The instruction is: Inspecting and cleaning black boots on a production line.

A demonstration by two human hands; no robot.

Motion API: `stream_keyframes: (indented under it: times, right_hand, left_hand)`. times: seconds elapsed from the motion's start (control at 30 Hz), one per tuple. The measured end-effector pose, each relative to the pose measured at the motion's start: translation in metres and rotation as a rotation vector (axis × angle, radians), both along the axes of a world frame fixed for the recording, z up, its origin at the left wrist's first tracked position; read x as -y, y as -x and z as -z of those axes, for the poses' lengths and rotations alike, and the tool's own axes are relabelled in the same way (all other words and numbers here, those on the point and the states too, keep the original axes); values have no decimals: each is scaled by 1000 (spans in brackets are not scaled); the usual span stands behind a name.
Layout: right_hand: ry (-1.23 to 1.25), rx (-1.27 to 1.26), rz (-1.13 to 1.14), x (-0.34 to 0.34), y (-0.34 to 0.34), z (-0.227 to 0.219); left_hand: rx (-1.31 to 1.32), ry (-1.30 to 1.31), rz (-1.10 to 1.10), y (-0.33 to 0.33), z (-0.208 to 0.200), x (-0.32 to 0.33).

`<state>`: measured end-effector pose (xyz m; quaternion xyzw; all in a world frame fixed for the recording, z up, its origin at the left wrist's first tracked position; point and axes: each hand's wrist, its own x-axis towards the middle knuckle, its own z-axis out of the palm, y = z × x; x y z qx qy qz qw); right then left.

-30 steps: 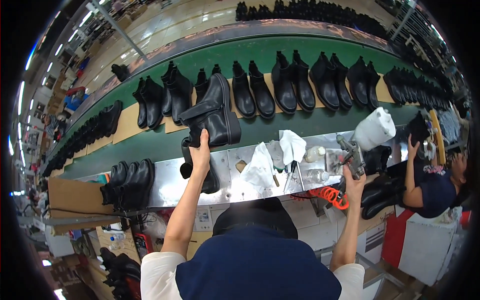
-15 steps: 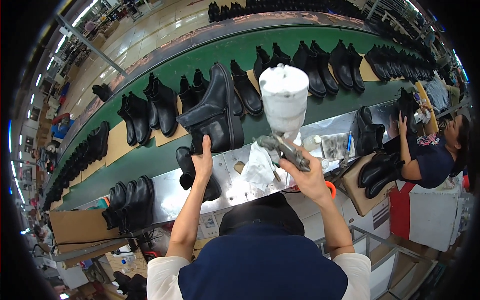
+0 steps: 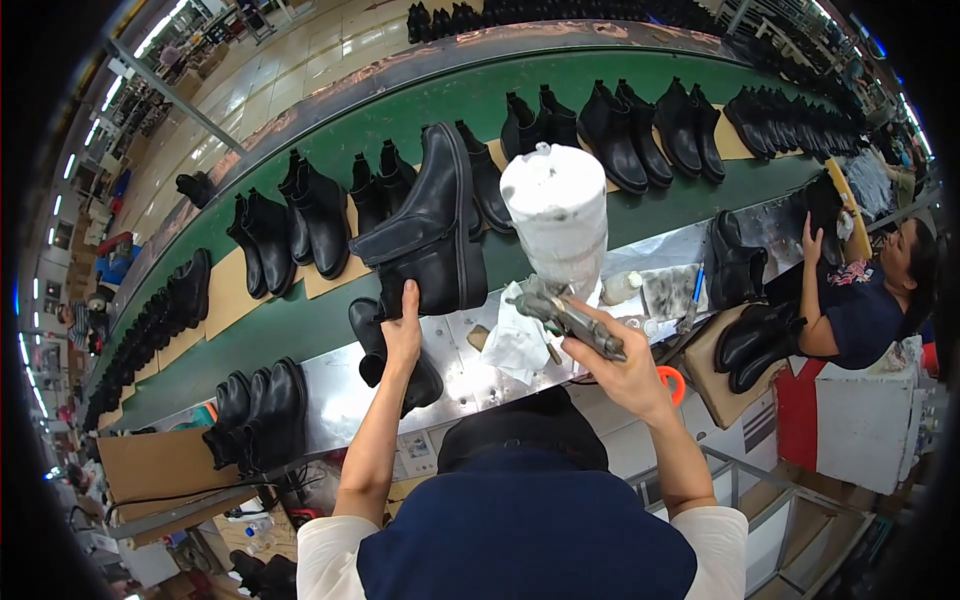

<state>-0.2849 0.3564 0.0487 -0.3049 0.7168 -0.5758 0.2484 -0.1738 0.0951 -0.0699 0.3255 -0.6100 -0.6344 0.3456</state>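
Observation:
My left hand (image 3: 403, 335) is closed round the lower part of a black leather boot (image 3: 425, 225), lifted above the work surface with its toe pointing up and its sole edge facing right. In my right hand (image 3: 622, 365) is a metal spray gun (image 3: 575, 320), with fingers wrapped round its handle. A tall cup (image 3: 556, 205) with a stained white covering stands on top of the gun. The nozzle end points left toward the boot, with a gap between them. Under the held boot, another black boot (image 3: 415, 385) lies on the metal ledge (image 3: 335, 400).
Pairs of black boots (image 3: 615, 140) line the green conveyor (image 3: 330, 120) on cardboard sheets. A crumpled white cloth (image 3: 516, 345), a small bottle (image 3: 622, 288) and a blue pen (image 3: 699, 283) lie on the ledge. At right, a co-worker (image 3: 880, 300) handles a boot.
The spray gun and its cup have shifted slightly left and downward. My left hand and the held boot have barely moved. The co-worker's hand has moved slightly.

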Motion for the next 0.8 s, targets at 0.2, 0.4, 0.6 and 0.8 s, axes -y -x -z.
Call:
stream_keyframes:
  times: [0.2, 0.4, 0.6, 0.8]
  right_hand:
    - [99, -36, 120, 13, 3, -1]
    - [26, -44, -31, 7, -3, -4]
    - [-38, -51, -56, -3, -8, -12]
    - [64, -157, -45, 9, -8, -14]
  left_hand:
    - [-9, 22, -1, -1, -4, -1]
    - [1, 14, -48, 8, -16, -3]
    - [-5, 2, -75, 15, -33, -7]
    - [-4, -164, -118, 29, -50, -7]
